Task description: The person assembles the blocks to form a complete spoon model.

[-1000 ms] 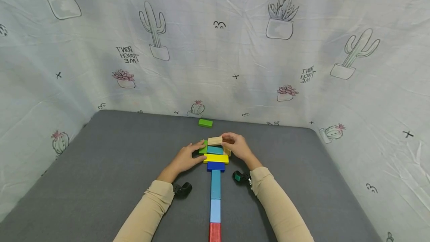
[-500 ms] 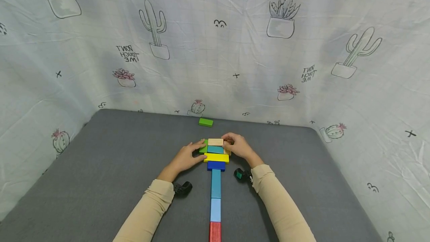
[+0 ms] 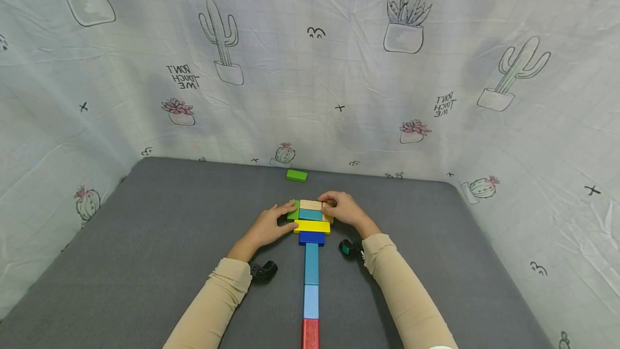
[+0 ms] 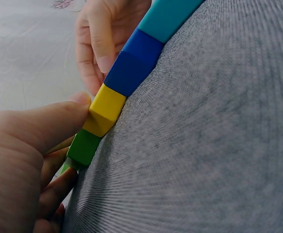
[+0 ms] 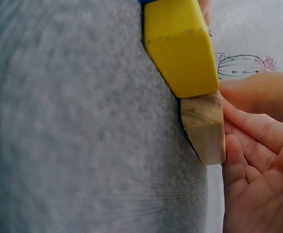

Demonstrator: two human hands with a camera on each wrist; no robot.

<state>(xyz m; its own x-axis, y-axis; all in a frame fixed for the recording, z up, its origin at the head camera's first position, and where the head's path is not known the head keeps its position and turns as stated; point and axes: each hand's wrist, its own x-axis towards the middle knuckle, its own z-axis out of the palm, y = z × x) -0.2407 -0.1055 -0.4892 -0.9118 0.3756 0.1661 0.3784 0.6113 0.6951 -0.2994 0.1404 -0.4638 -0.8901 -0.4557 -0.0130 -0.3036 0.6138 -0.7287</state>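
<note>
Coloured wooden blocks lie flat in a joined pattern. My left hand (image 3: 265, 229) has its thumb on the left end of the yellow block (image 3: 312, 227). Its extended fingers touch the green block (image 4: 84, 147) on the left side. My right hand (image 3: 345, 211) pinches the right end of the plain wooden block (image 3: 310, 204) along the far side. Below that thumb, a second plain wooden block (image 5: 204, 136) sits against the yellow one, partly hidden by the hand. Between the sides is a teal block (image 3: 310, 215). A dark blue block (image 3: 311, 238) adjoins the yellow one.
A longer teal block (image 3: 311, 264), a light blue block (image 3: 311, 301) and a red block (image 3: 310, 334) run in line toward the person. A loose green block (image 3: 296, 175) lies near the back edge of the grey surface (image 3: 194, 220). A cactus-print cloth (image 3: 290, 69) hangs behind.
The far plain wooden block, tilted in the right hand a second ago, now lies level and flush behind the teal block. Both hands have stayed nearly in place.
</note>
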